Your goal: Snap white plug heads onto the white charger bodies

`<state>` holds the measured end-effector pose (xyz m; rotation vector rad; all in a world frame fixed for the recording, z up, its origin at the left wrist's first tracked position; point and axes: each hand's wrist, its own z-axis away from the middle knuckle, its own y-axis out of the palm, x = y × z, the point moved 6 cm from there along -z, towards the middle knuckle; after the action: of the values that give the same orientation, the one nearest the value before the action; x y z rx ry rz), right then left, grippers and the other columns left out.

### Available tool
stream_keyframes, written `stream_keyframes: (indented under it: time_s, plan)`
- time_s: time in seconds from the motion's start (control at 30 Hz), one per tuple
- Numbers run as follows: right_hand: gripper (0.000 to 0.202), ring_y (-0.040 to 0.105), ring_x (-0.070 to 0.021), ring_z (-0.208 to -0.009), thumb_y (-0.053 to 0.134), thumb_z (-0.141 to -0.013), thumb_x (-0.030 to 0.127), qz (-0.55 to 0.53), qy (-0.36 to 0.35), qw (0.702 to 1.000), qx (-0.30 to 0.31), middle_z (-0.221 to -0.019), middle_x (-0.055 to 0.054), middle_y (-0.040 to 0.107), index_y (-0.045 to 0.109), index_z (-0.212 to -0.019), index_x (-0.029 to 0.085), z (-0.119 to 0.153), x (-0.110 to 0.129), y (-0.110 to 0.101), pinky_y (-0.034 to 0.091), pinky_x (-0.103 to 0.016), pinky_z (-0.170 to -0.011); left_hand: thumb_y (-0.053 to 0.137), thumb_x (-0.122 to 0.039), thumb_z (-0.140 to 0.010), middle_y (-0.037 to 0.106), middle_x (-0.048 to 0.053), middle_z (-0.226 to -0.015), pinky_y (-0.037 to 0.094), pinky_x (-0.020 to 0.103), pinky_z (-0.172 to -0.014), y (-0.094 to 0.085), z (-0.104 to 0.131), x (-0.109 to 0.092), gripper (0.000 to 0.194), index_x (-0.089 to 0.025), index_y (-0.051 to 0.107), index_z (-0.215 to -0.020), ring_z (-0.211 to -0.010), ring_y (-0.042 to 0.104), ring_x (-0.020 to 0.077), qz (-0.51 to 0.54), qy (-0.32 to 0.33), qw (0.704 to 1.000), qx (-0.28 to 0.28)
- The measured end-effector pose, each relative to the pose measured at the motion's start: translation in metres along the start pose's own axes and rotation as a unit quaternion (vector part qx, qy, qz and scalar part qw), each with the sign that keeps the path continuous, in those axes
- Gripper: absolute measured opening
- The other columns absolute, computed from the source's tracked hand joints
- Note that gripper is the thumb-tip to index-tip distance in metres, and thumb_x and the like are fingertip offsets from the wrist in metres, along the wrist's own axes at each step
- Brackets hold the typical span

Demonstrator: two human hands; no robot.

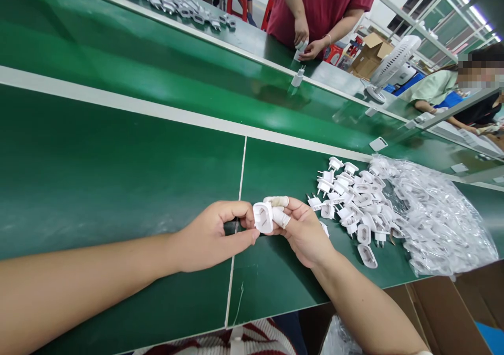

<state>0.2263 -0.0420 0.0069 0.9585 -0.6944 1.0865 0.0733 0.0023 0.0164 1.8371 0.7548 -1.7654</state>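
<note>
A white plug housing [263, 217] is held between my two hands above the green table [157, 166], its oval open face turned toward me. My left hand [222, 234] pinches its left edge with thumb and fingertips. From the right, my right hand [305, 231] grips the same housing, with white coverings on some of its fingertips. Many similar white housings [362, 200] lie in a loose pile to the right of my right hand, some with pins showing. Beside them a clear plastic bag [444, 218] holds more.
Across the raised green strip, a person in a red shirt [315, 3] handles a white part. One white plug [298, 76] stands near the far ledge. More parts [169, 0] lie at the far left. A fan [396, 58] and a cardboard box [370, 55] are behind.
</note>
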Motion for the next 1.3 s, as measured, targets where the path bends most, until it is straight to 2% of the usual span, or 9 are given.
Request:
stream_keyframes:
  time_s: [0.13, 0.27, 0.53, 0.73, 0.93, 1.17, 1.3]
  plan:
    - [0.039, 0.072, -0.0117, -0.069, 0.096, -0.067, 0.043, 0.007, -0.006, 1.000, -0.002, -0.087, -0.001, 0.078, 0.080, -0.096, 0.022, 0.001, 0.001, 0.000, 0.063, -0.024, -0.066, 0.062, -0.027, -0.089, 0.063, 0.001, -0.073, 0.048, 0.028, -0.069, 0.001, 0.001, 0.004, 0.019, -0.018, 0.064, -0.072, -0.072, 0.056, 0.0157, -0.009, 0.000, 1.000, 0.003]
    - [0.038, 0.070, -0.0114, -0.066, 0.095, -0.069, 0.043, 0.025, -0.009, 1.000, 0.003, -0.085, -0.001, 0.077, 0.079, -0.095, 0.021, 0.002, 0.001, 0.000, 0.062, -0.026, -0.067, 0.060, -0.030, -0.094, 0.063, 0.001, -0.073, 0.047, 0.028, -0.068, 0.002, 0.002, 0.005, 0.024, -0.018, 0.065, -0.074, -0.071, 0.057, 0.0157, -0.021, 0.011, 1.000, 0.009]
    - [0.035, 0.069, -0.0126, -0.068, 0.095, -0.068, 0.041, 0.040, -0.032, 0.999, -0.003, -0.081, -0.001, 0.076, 0.079, -0.092, 0.021, 0.000, 0.002, 0.000, 0.061, -0.027, -0.069, 0.058, -0.023, -0.089, 0.057, -0.001, -0.069, 0.042, 0.024, -0.062, 0.002, 0.004, -0.006, 0.020, -0.018, 0.060, -0.070, -0.063, 0.051, 0.0113, -0.104, 0.051, 0.993, -0.020]
    - [0.033, 0.070, -0.0117, -0.068, 0.096, -0.067, 0.038, 0.033, -0.024, 0.999, 0.000, -0.080, 0.000, 0.076, 0.079, -0.090, 0.021, -0.002, 0.000, 0.001, 0.061, -0.024, -0.067, 0.056, -0.022, -0.087, 0.056, -0.001, -0.069, 0.042, 0.024, -0.061, 0.003, 0.004, -0.003, 0.018, -0.017, 0.059, -0.070, -0.063, 0.050, 0.0112, -0.121, 0.033, 0.992, -0.016]
    - [0.037, 0.072, -0.0122, -0.071, 0.096, -0.069, 0.041, 0.022, 0.022, 0.999, 0.017, -0.084, -0.001, 0.078, 0.079, -0.095, 0.020, -0.001, -0.002, 0.001, 0.062, -0.025, -0.071, 0.059, -0.026, -0.089, 0.058, 0.000, -0.068, 0.042, 0.026, -0.063, 0.001, 0.002, 0.002, 0.023, -0.017, 0.060, -0.069, -0.065, 0.052, 0.0132, -0.049, 0.004, 0.999, -0.002]
    - [0.040, 0.074, -0.0095, -0.070, 0.097, -0.067, 0.041, -0.013, 0.084, 0.994, 0.073, -0.085, -0.001, 0.079, 0.081, -0.096, 0.019, 0.001, -0.004, 0.006, 0.062, -0.018, -0.068, 0.060, -0.026, -0.093, 0.067, 0.002, -0.077, 0.047, 0.029, -0.074, 0.001, 0.006, 0.005, 0.016, -0.017, 0.069, -0.083, -0.075, 0.060, 0.0165, 0.069, 0.012, 0.996, 0.057]
    - [0.041, 0.076, -0.0110, -0.073, 0.097, -0.068, 0.040, -0.015, 0.096, 0.992, 0.084, -0.087, -0.002, 0.080, 0.082, -0.099, 0.018, 0.001, -0.006, 0.006, 0.062, -0.018, -0.070, 0.059, -0.032, -0.097, 0.068, 0.001, -0.079, 0.047, 0.028, -0.075, -0.002, 0.004, 0.008, 0.023, -0.017, 0.070, -0.083, -0.076, 0.061, 0.0159, 0.079, -0.011, 0.996, 0.039]
